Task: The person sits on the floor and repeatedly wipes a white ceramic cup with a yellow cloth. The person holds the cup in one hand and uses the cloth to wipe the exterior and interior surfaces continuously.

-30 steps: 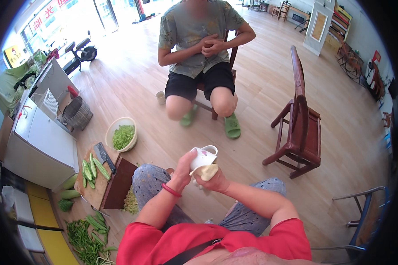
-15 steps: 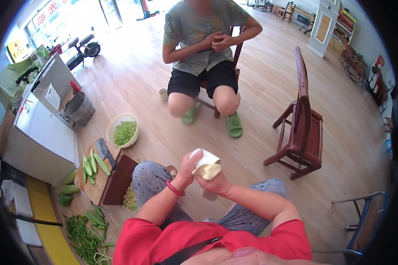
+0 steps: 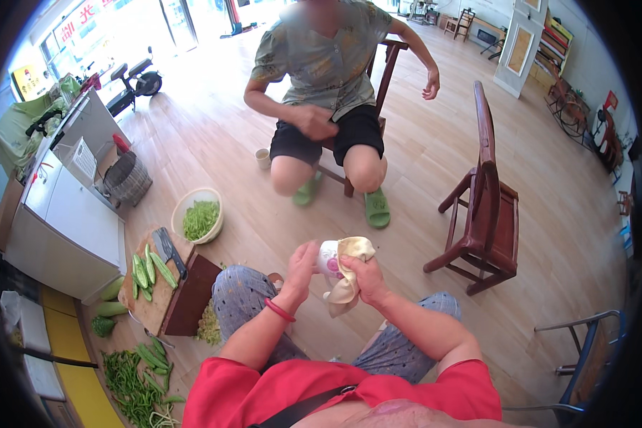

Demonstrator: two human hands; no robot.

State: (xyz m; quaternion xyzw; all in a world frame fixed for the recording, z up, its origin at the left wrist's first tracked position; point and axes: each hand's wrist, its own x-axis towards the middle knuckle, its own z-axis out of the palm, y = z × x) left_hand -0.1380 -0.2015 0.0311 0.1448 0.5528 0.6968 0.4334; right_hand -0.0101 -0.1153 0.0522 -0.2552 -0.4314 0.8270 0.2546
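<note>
Far left, white cabinet [image 3: 64,221]; near it a wooden chopping board [image 3: 153,289] with cleaver and green pods, cream bowl of cut greens [image 3: 198,214] just beyond. Centre — left hand [image 3: 301,265] cups a small white cup [image 3: 328,257], right hand [image 3: 364,279] pinches a beige cloth [image 3: 349,274] against it. Right — dark red wooden chair [image 3: 488,214].

cup [image 3: 328,257] mostly hidden by cloth [image 3: 349,274] and hands; metal chair [image 3: 585,357] cut off at rim.

Both hands [image 3: 335,267] hold a white cup [image 3: 329,258] and cream cloth [image 3: 349,282].
</note>
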